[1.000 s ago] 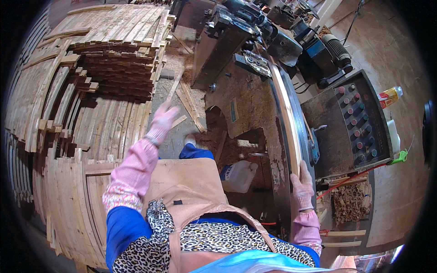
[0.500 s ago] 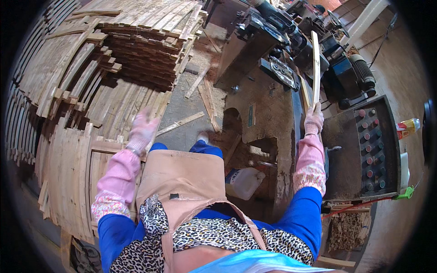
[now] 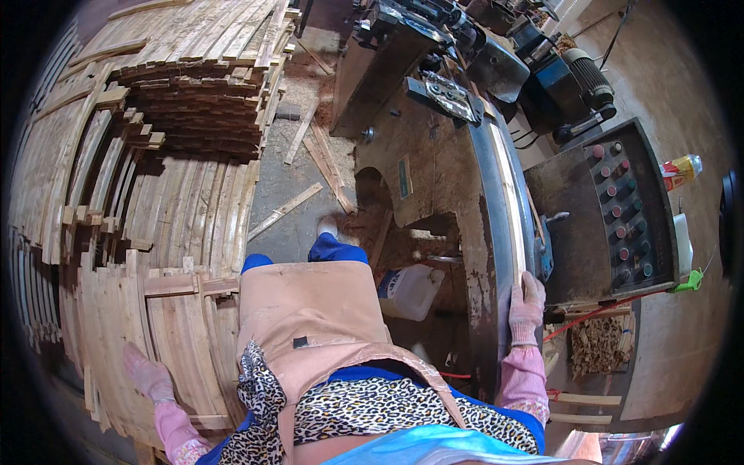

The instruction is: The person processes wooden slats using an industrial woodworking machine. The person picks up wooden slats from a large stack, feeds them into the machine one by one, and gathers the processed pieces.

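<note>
At four o'clock: right hand [image 3: 527, 311] pinching wooden strip [image 3: 508, 194], presumably to steady it; at eight, left hand [image 3: 149, 377] spread over boards [image 3: 182, 333], contact unclear.

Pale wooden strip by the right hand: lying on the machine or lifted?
Lying on it: the strip runs along the grey metal bed, ending at the right hand.
</note>
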A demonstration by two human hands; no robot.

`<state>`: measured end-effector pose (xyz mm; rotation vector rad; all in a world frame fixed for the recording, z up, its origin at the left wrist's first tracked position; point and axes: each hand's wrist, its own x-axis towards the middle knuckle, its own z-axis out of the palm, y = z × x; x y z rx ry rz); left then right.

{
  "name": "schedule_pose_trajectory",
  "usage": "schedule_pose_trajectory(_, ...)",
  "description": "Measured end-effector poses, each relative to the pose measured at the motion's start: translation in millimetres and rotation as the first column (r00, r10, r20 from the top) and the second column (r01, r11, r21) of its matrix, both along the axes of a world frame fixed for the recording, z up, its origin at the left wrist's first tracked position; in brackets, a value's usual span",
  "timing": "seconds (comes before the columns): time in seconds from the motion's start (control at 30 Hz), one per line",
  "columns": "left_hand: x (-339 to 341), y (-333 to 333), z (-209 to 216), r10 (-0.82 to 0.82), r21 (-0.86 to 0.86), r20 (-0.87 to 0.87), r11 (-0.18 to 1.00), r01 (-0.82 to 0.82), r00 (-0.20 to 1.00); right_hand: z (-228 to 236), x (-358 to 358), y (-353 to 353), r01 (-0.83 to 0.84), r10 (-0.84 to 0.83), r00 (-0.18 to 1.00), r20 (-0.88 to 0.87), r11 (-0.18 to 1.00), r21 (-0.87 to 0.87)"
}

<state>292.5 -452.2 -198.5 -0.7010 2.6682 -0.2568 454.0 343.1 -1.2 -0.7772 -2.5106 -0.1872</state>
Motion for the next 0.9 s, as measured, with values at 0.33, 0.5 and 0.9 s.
schedule_pose_trajectory(0.33,-134.6,85.3,54.4,0.089,0.613,-0.540,0.723,0.318,0.837,-18.8,-186.0,130.8,-0.248,0.242,0.964,-0.106,0.967,-0.048)
schedule_pose_trajectory(0.5,-233.1,202.1,123.4,0.476,0.905,-0.424,0.209,0.369,0.771,17.9,-275.5,29.1,-0.059,0.070,0.984,0.161,0.995,-0.075)
schedule_pose_trajectory(0.9,-251.9,486.0,192.4,0.058,0.674,-0.294,-0.695,0.250,0.954,50.9,-148.4,-150.2,-0.319,0.270,0.936,-0.227,0.370,-0.873)
